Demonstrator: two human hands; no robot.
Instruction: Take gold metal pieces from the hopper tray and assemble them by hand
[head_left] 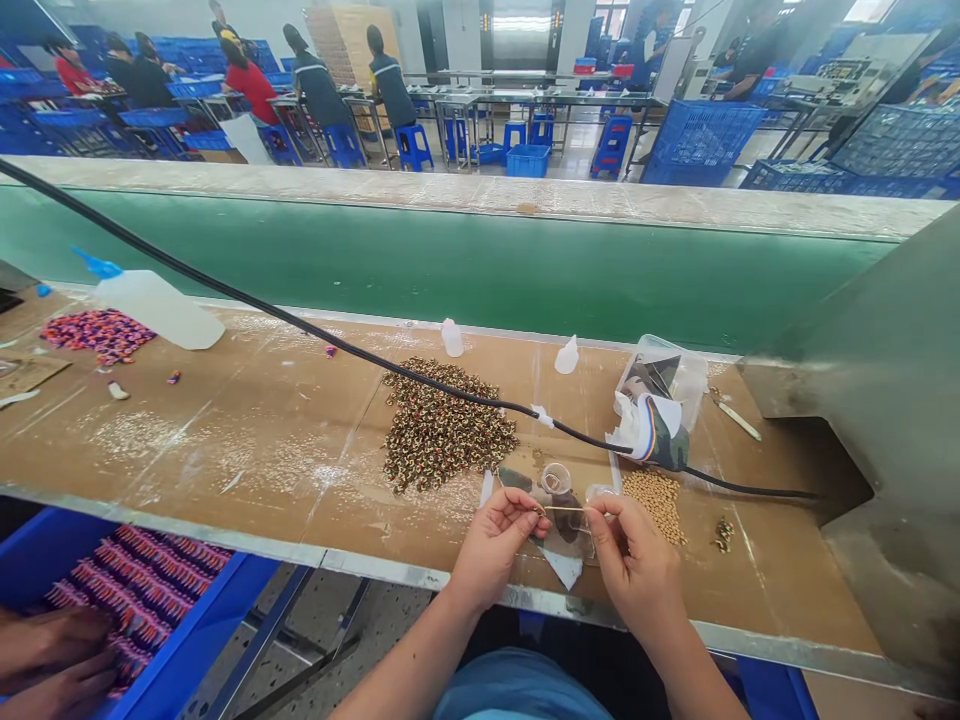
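Note:
My left hand (496, 538) pinches a tiny part between thumb and forefinger, too small to name, probably like those in the heap. Between finger and thumb of my right hand (636, 550) is a thin tan stick (566, 509), its far tip touching or very near that tiny part. Below both hands lie a dark cloth or sheet (571, 535) and a small round clear cup (556, 478). A large heap of small dark-and-gold pieces (442, 430) spreads beyond my left hand. Small tan beads (654, 500) lie beside my right hand.
A black cable (300, 322) crosses the bench to a cloth-wrapped bundle (652, 430) by a clear plastic tub (694, 375). Two small white bottles (451, 338) and a large white jug (161, 310) stand or lie behind. At lower left, another person's hands (56, 650) work over a blue crate (251, 575).

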